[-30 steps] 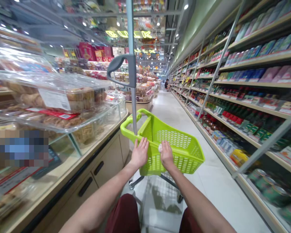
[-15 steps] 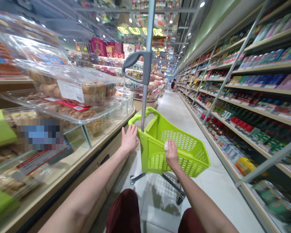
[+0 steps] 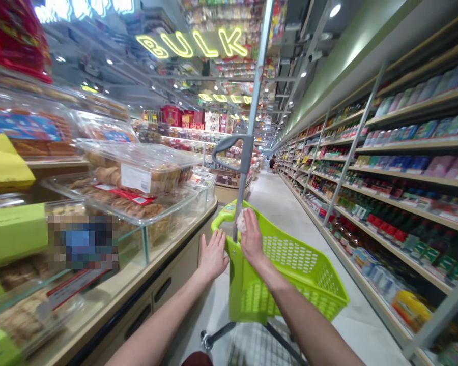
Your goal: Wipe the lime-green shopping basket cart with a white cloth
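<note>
A bright green shopping cart (image 3: pixel 286 259) with a perforated basket stands in front of me. My left hand (image 3: pixel 212 255) lies against its near left corner, just below the green handle (image 3: pixel 222 217), fingers stretched out and holding nothing. My right hand (image 3: pixel 252 239) is closed on a crumpled white tissue (image 3: pixel 240 222). It is pressed near the foot of the metal pole (image 3: pixel 239 208) that rises from the cart's back. A grey loop grip (image 3: pixel 245 155) sits higher on that pole. The basket shows no goods in it.
To my left is a display counter (image 3: pixel 183 234) with clear boxes of baked goods (image 3: pixel 137 170). Stocked shelves (image 3: pixel 412 203) line the right side. A pale floor aisle (image 3: pixel 265 188) runs ahead, with a person (image 3: pixel 272 162) low down far along it.
My right hand with the tissue has moved from the basket's side rim left to the foot of the pole. My left hand stays at the cart's corner. The view has tilted upward.
</note>
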Demonstrator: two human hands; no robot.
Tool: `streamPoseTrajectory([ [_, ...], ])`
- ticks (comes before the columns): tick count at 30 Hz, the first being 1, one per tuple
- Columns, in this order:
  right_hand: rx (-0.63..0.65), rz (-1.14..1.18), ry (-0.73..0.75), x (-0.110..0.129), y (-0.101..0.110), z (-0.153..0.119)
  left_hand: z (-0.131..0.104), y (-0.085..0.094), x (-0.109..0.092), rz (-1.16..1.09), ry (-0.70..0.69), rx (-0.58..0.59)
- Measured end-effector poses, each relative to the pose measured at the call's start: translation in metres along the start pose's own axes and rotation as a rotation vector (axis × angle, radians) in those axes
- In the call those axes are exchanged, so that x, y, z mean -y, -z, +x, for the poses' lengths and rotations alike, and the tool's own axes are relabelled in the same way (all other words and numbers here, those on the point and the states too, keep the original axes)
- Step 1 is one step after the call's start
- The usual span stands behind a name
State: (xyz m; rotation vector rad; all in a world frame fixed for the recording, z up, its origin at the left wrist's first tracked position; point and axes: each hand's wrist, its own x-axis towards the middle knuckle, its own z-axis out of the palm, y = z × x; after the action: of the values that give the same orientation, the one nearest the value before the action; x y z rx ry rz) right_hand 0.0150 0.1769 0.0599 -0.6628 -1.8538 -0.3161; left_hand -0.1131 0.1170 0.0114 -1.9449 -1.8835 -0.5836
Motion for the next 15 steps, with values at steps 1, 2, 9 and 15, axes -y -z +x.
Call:
streamPoseTrajectory([
  [1,-0.028,-0.049,0.076,0.0,0.01,0.027,0.005,0.002,-0.002,-0.013,0.021,-0.02],
  [2,-0.041,-0.106,0.146,0.001,0.02,0.056,0.011,0.005,-0.005,-0.024,0.041,-0.046],
  [9,0.124,-0.336,0.475,-0.009,0.029,0.132,0.032,0.016,-0.015,-0.086,0.157,-0.087],
  [15,0.509,-0.257,0.672,-0.024,0.004,0.016,-0.002,-0.011,0.006,0.004,0.155,-0.02],
])
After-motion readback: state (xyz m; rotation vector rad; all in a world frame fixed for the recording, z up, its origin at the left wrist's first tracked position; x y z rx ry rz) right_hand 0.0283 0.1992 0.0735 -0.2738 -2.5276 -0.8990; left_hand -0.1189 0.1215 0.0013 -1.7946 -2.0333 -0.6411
